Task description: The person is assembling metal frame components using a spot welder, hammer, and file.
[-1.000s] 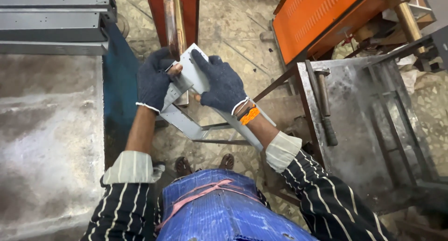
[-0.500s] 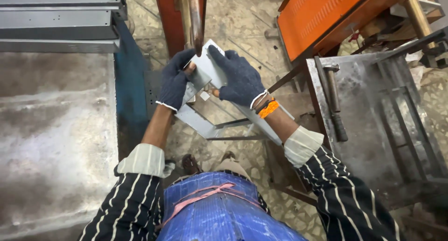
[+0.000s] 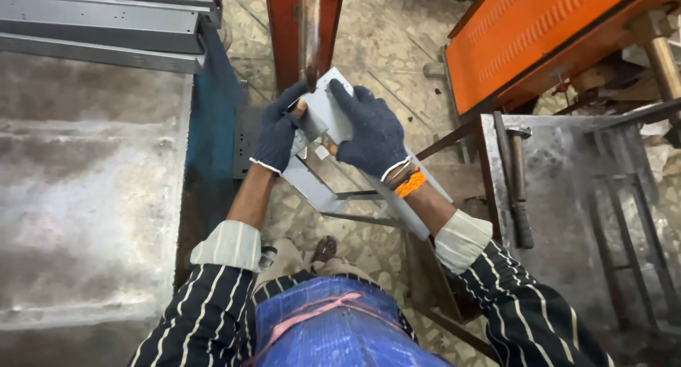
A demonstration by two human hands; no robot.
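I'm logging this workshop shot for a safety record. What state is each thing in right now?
left hand: gloved, gripping the metal bracket's left edge.
right hand: gloved, gripping the bracket's upper right.
metal bracket: held tilted against the red machine post.
red machine post: upright, its steel rod at the bracket's top edge.
hammer: lying flat on the metal table, untouched.
orange cover: slanted, resting at upper right.

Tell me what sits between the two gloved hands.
In the head view, a grey sheet-metal piece spans between left hand and right hand; both grip it.

Tilted grey sheet-metal bracket (image 3: 323, 115), hand-held
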